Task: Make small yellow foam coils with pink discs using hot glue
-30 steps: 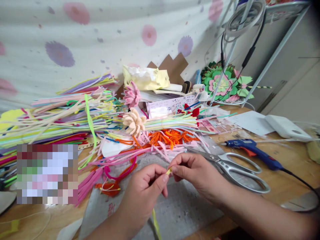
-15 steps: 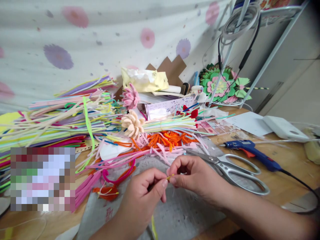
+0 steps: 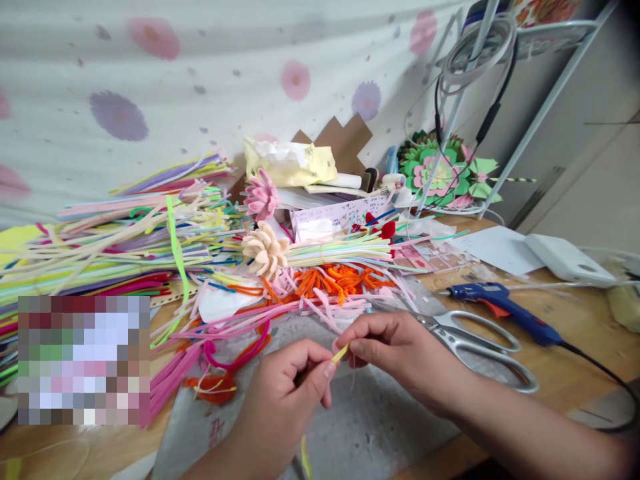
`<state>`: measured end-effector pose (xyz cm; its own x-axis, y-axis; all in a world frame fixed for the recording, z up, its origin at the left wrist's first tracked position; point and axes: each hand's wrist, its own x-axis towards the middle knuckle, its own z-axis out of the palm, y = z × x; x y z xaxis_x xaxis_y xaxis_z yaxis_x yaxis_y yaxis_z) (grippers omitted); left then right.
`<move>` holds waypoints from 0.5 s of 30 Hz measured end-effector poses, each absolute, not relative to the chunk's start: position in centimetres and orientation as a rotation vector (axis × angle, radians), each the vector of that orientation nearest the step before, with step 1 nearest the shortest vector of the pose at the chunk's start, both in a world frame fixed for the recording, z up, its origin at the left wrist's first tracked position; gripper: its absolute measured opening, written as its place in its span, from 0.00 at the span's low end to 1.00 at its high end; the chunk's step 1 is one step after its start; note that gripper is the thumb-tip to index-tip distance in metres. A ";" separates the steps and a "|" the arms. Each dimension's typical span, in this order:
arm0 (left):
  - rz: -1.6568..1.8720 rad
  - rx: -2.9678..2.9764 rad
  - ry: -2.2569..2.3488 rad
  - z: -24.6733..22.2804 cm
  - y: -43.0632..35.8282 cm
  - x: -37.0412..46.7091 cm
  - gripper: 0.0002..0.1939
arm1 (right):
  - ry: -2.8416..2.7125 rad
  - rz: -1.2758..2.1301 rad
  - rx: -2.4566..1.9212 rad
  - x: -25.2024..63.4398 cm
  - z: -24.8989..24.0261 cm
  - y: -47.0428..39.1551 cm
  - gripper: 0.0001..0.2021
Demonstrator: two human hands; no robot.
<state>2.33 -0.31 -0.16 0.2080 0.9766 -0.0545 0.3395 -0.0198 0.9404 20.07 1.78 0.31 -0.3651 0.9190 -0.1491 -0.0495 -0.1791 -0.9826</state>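
A short stretch of a yellow pipe cleaner (image 3: 341, 354) shows between my two hands. My left hand (image 3: 295, 383) pinches one end between thumb and forefinger, its other fingers curled. On the other side, my right hand (image 3: 383, 340) grips the yellow piece with thumb and fingertips. A thin pale thread (image 3: 353, 375) dangles below the right fingers. Under the left hand, a yellow strip (image 3: 306, 457) hangs down; whether it is the same piece is hidden. Orange bent pipe cleaners (image 3: 215, 388) lie left of my hands, and silver scissors (image 3: 467, 340) lie partly behind my right hand.
A grey mat (image 3: 380, 427) lies beneath my hands. Bundled pipe cleaners (image 3: 100, 247) pile up at left. Fluffy pink (image 3: 261, 195) and cream (image 3: 265, 250) flowers stand behind. At right are a blue glue gun (image 3: 505, 310) with its cord and a white box (image 3: 570, 257).
My right hand has drawn slightly to the right, away from the left. More of the yellow pipe cleaner shows between the fingertips. My left hand stays nearly in place.
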 end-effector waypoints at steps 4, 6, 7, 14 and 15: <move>0.844 1.534 1.303 -0.1 -0.4 2.4 0.10 | -1.347 1.624 -1.089 20.1 0.2 1.8 0.06; 0.833 1.539 1.307 -0.1 -0.4 2.4 0.10 | -1.350 1.618 -1.105 20.1 0.1 1.8 0.06; 0.825 1.541 1.306 -0.1 -0.4 2.4 0.10 | -1.345 1.618 -1.111 20.1 0.0 1.8 0.06; 0.819 1.562 1.301 -0.1 -0.3 2.3 0.10 | -1.313 1.617 -1.159 20.2 0.1 1.8 0.05; 0.819 1.569 1.299 -0.1 -0.3 2.3 0.10 | -1.315 1.614 -1.167 20.2 0.1 1.8 0.05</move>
